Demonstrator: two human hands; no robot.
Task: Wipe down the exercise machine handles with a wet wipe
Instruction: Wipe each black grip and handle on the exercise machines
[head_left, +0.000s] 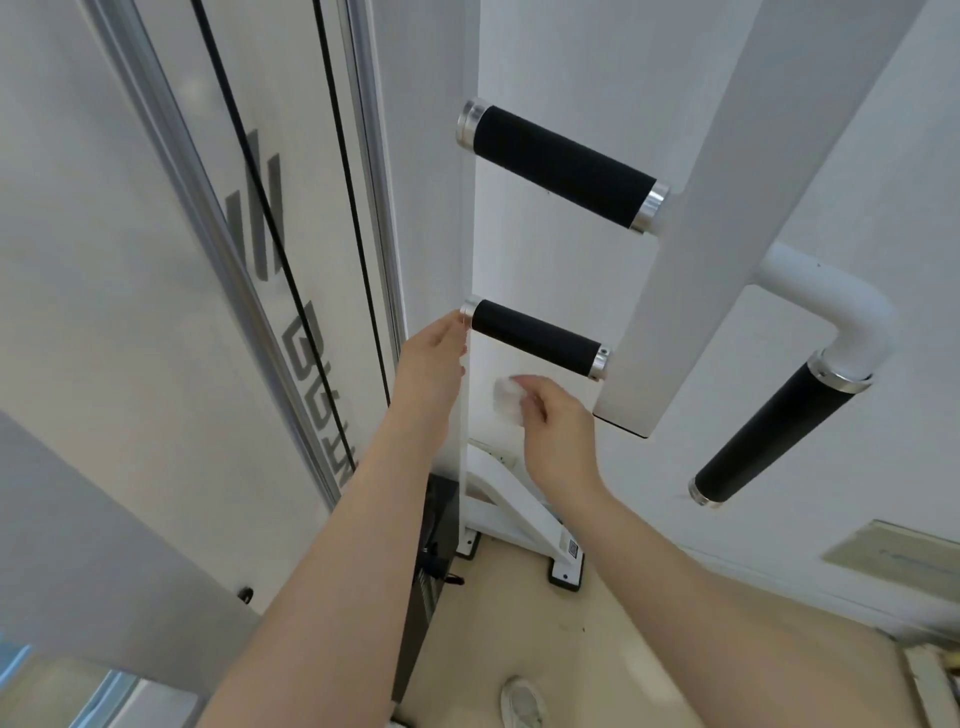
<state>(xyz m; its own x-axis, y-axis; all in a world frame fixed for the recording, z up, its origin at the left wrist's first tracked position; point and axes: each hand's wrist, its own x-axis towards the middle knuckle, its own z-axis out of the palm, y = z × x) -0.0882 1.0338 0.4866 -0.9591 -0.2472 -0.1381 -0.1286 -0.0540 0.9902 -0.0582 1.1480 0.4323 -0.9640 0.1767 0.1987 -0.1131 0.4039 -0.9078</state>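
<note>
Three black foam handles show on the white exercise machine: an upper one (563, 166), a lower one (535, 338) and a longer angled one (774, 436) on a curved white tube at the right. My right hand (556, 426) pinches a crumpled white wet wipe (508, 399) just below the lower handle, apart from it. With straight fingers, my left hand (431, 364) rests against the edge of the white upright by the lower handle's chrome left end cap (470, 310).
A white frame panel (670, 260) holds the right ends of both short handles. Black cables (332, 182) and a metal rail (171, 171) run down the left. The machine's white foot (563, 564) and a black weight stack (431, 545) stand on the beige floor; a shoe (522, 704) shows below.
</note>
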